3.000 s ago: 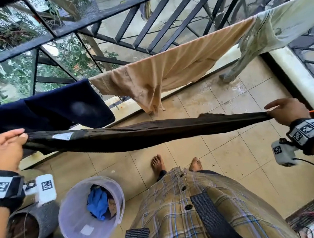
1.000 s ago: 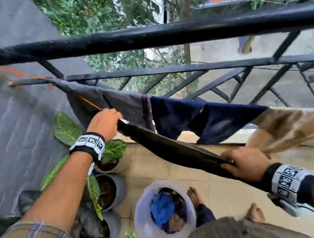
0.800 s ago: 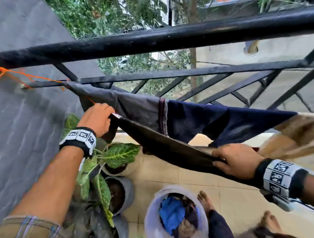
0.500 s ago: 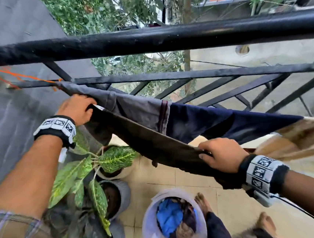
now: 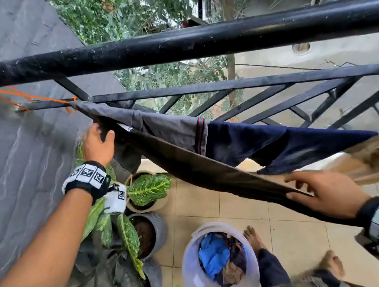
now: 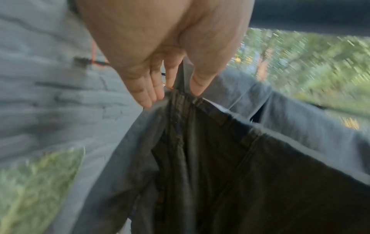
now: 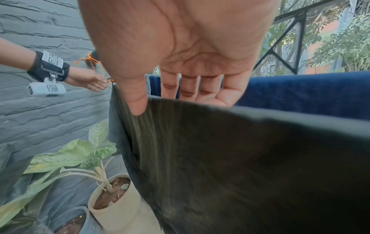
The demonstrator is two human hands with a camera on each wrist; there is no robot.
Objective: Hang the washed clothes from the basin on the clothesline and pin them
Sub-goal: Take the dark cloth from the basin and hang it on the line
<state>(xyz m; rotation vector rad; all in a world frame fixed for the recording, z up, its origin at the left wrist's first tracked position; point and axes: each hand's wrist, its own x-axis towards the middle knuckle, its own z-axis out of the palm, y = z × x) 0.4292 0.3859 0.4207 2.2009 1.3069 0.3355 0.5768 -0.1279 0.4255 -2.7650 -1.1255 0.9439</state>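
A: How is the dark garment [image 5: 200, 170] being held?

B: Its waistband end is pinched by the left hand [image 5: 97, 144], thumb on one side and fingers on the other, as seen in the left wrist view; the right hand [image 5: 325, 194] is laid over the fold with fingers spread and nearly straight, the cloth caught only lightly under the thumb; the garment is draped between the two grips, over the orange line [image 5: 29, 97].

A: What should be watched for the step in hand?

B: The cloth is best drawn flat toward the left grip until the fold sits evenly; overlap with the grey cloth [image 5: 173, 131] just beyond the left grip is likely to slow drying; no pegs are seen, so pinning is judged not yet done.

A: And the basin [image 5: 188, 259]?

B: It is stood on the tiled floor [image 5: 236, 208] below the right grip, with blue and dark clothes inside; more hanging is judged to remain.

A: The surroundings?

B: A black railing [image 5: 197, 42] is set beyond both grips, trees past it; a grey wall [image 5: 23, 159] is left of the left grip; potted plants [image 5: 149, 189] are below it; a navy cloth [image 5: 288, 143] and a tan one [image 5: 375, 160] hang beyond the right grip.
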